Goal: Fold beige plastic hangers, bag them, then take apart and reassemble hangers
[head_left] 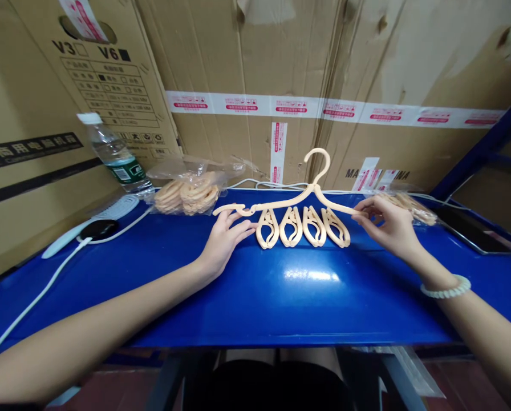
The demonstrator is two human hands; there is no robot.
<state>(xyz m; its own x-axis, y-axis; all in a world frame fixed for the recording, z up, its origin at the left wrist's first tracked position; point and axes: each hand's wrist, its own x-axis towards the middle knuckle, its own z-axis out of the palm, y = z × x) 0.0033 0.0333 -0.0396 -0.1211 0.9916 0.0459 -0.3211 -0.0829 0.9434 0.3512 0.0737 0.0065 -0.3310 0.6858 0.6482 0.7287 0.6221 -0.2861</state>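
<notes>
A cream folding clothes hanger [287,201] is spread out, its hook pointing up toward the cardboard behind. My left hand [226,237] grips its left arm, thumb and fingers near the notch. At the opposite end, my right hand [386,222] pinches the tip of the right arm. Just below the hanger lies a row of several folded hangers [290,227] on the blue table [238,302]. The fingertips of my left hand come close to the leftmost folded one.
Bagged folded hangers [189,194] lie at the back left beside a water bottle [117,157]. Another bag of hangers [409,206] is behind my right hand, near a dark phone [473,230]. A black disc [98,229] with a white cable sits left. Cardboard boxes [247,63] wall the back.
</notes>
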